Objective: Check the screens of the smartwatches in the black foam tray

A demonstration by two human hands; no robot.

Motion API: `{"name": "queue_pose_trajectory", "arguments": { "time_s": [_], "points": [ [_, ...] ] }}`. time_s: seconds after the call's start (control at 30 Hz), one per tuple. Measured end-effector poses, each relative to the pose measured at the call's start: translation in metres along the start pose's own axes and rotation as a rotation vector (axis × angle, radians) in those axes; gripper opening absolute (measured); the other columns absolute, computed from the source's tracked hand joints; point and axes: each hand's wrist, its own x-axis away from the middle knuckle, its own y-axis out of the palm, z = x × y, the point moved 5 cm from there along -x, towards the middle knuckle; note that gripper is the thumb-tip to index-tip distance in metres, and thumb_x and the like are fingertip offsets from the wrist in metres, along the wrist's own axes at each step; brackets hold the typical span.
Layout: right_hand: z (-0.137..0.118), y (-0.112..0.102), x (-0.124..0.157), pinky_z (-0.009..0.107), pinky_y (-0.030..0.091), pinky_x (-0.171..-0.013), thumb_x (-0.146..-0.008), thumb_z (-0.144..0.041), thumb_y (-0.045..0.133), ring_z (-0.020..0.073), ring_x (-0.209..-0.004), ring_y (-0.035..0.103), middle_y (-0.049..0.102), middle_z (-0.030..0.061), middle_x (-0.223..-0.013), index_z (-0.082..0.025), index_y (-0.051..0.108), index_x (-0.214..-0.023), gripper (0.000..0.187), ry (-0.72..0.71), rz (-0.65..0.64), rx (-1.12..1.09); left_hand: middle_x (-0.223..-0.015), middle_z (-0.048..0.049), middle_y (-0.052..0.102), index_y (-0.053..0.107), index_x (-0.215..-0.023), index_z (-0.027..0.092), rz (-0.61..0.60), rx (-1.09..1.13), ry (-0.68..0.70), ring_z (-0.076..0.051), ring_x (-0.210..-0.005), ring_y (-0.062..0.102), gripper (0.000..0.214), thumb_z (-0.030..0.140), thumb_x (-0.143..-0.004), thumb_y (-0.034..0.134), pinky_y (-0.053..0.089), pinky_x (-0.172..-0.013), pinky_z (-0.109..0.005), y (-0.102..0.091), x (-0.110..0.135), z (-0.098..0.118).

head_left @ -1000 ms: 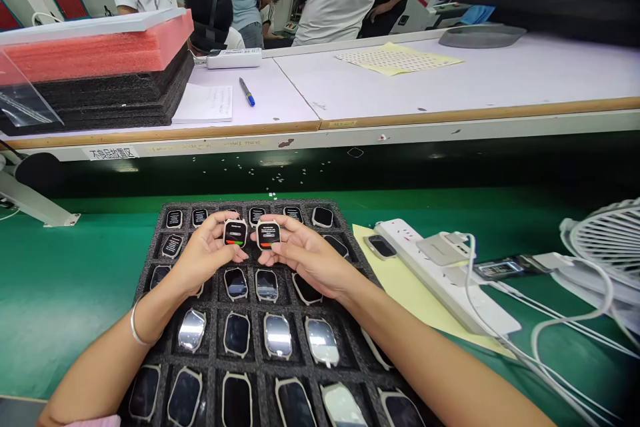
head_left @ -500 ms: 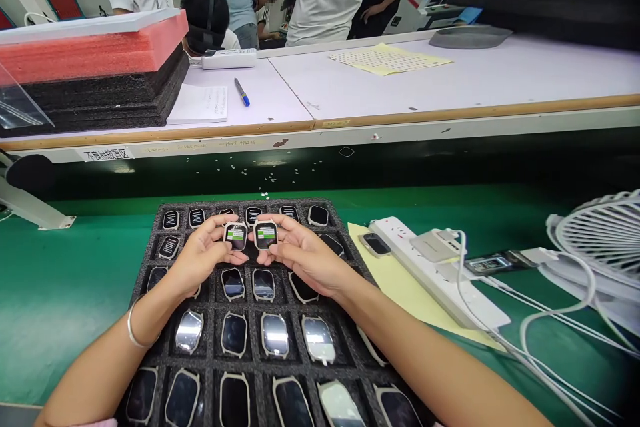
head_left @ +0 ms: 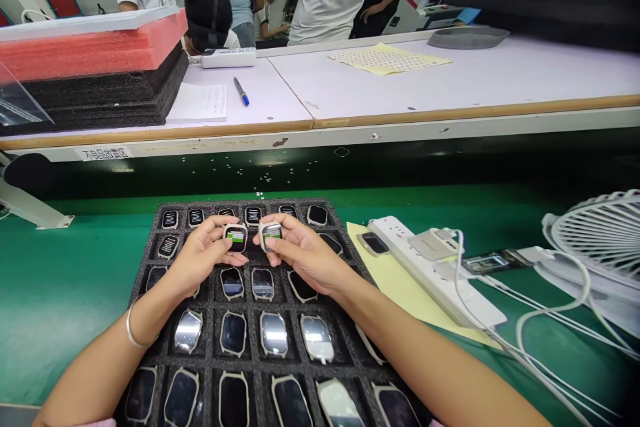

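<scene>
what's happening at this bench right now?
A person holds two small square watch bodies with lit screens side by side above a black foam tray, one in the left hand and one in the right hand. The left watch body shows a green band on its screen; the right watch body is tilted. The tray sits on a green bench mat and its pockets hold many more watch bodies, mostly dark-screened. A white power strip lies to the right.

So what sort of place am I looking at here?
Most likely an electronics assembly or testing line. A black foam tray holds rows of smartwatch bodies, each hand holds a lit watch, and a green mat covers the bench beside a white power strip.
</scene>
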Motion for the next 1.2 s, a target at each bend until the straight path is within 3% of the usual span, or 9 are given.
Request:
{"name": "queue_pose_trajectory", "arguments": {
  "time_s": [0.4,0.6,0.73,1.03,1.2],
  "points": [
    [0.000,0.002,0.000,0.030,0.043,-0.062,-0.074,-0.021,0.073,0.0134,-0.061,0.056,0.067,0.0036,-0.096,-0.022,0.055,-0.110,0.040,0.020,-0.002,-0.019,-0.100,-0.0062,0.065,0.053,-0.118,0.019,-0.001,0.011,-0.007,-0.020,-0.076,0.071,0.043,0.026,-0.078,0.069,0.059,-0.076,-0.034,-0.001,0.000,-0.002],
    [-0.007,0.008,-0.002,0.032,0.046,-0.065,-0.082,-0.046,0.072,0.0161,-0.063,0.060,0.067,0.0043,-0.090,-0.022,0.058,-0.111,0.040,0.018,-0.039,-0.152,-0.100,-0.0082,0.067,0.055,-0.119,0.016,-0.004,0.061,0.012,-0.022,-0.076,0.071,0.046,0.032,-0.078,0.070,0.059,-0.077,-0.034,0.002,0.001,0.010],
    [-0.052,0.018,-0.014,0.031,0.047,-0.062,-0.084,-0.047,0.069,0.0164,-0.061,0.059,0.064,0.0022,-0.083,-0.022,0.059,-0.110,0.037,-0.103,-0.065,-0.119,-0.102,-0.0094,0.067,0.056,-0.119,0.015,-0.014,0.082,0.127,-0.020,-0.073,0.070,0.045,0.029,-0.079,0.069,0.059,-0.076,-0.034,0.012,-0.003,0.053],
    [-0.220,0.067,-0.044,0.030,0.047,-0.058,-0.087,-0.038,0.061,0.0161,-0.060,0.058,0.061,0.0001,-0.079,-0.024,0.055,-0.102,0.022,-0.541,-0.204,0.101,-0.100,-0.0056,0.064,0.054,-0.129,0.017,-0.048,-0.064,0.727,-0.014,-0.075,0.067,0.063,0.014,-0.067,0.067,0.056,-0.078,-0.029,0.045,-0.001,0.208],
    [-0.267,0.088,-0.039,0.030,0.049,-0.061,-0.079,-0.033,0.067,0.0159,-0.064,0.059,0.065,0.0013,-0.086,-0.022,0.055,-0.105,0.030,-0.659,-0.284,0.158,-0.094,-0.0035,0.065,0.053,-0.130,0.018,-0.004,-0.118,0.949,-0.013,-0.071,0.064,0.067,0.013,-0.066,0.071,0.056,-0.073,-0.026,0.052,0.000,0.253]
  ]
}}
